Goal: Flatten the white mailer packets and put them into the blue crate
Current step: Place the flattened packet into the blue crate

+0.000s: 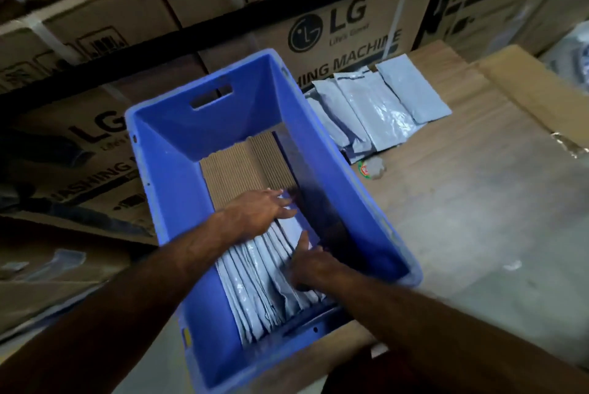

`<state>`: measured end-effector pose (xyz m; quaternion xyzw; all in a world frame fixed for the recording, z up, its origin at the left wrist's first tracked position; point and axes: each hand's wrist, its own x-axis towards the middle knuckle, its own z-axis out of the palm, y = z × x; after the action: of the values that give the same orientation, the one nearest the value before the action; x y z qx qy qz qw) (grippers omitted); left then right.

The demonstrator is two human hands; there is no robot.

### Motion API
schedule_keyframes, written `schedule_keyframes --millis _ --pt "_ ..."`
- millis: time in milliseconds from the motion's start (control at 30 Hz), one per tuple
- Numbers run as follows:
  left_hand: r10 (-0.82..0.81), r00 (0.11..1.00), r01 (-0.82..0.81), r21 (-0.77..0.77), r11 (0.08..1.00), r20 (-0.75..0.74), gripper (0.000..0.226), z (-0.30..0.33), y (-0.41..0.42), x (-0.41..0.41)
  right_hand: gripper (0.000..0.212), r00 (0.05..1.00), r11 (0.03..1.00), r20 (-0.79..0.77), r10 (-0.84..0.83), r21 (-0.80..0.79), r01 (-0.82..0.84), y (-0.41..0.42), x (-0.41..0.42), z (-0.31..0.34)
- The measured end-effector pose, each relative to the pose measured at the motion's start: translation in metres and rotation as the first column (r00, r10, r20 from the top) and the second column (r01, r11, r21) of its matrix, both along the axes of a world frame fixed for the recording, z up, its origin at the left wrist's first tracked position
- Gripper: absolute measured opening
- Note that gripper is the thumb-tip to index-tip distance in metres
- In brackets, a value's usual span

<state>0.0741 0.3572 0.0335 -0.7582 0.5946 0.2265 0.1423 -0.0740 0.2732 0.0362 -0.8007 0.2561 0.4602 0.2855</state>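
A crate [165, 176] stands at the near left of the surface [462, 208]. Inside it, packets [264, 285] stand at the near end with both hands on them, and cardboard [242, 167] lies at the far end. More packets [379, 110] lie right of the crate, before stacked boxes [350, 33].

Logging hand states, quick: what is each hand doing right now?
Left hand: open, fingers pressing the packets in the crate.
Right hand: open, resting on the packets.

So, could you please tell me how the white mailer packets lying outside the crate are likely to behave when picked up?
The white mailer packets look thin and crinkled, so they will probably flop and weigh little. Their glossy film suggests they may slide over one another, since they overlap loosely on the cardboard.
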Motion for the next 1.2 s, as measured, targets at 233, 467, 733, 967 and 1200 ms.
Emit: schedule_keyframes --millis 233,467,733,967,1200 --pt "-0.186 0.981 0.190 0.120 0.974 -0.047 0.077 -0.016 0.003 0.011 0.082 0.986 0.992 -0.140 -0.094 0.072 0.104 0.011 0.004 0.004" --pt "-0.107 0.986 0.137 0.246 0.960 -0.130 0.055 -0.012 -0.007 0.013 0.105 0.974 0.980 -0.146 -0.175 0.067 0.186 0.017 0.004 -0.001" --pt "-0.057 0.992 0.093 0.356 0.930 -0.109 0.069 0.000 -0.005 -0.002 0.099 0.973 0.981 -0.154 -0.170 0.072 0.182 0.024 0.001 0.003" --pt "0.040 0.996 -0.018 0.249 0.968 -0.085 0.103 0.004 0.007 -0.009 0.101 0.979 0.980 -0.109 -0.171 0.080 0.180 0.017 0.001 0.008" --pt "0.223 0.970 -0.216 -0.073 0.974 0.097 0.084 0.035 0.028 -0.014 0.093 0.937 0.993 0.341 -0.069 0.118 0.031 -0.012 -0.008 0.048"
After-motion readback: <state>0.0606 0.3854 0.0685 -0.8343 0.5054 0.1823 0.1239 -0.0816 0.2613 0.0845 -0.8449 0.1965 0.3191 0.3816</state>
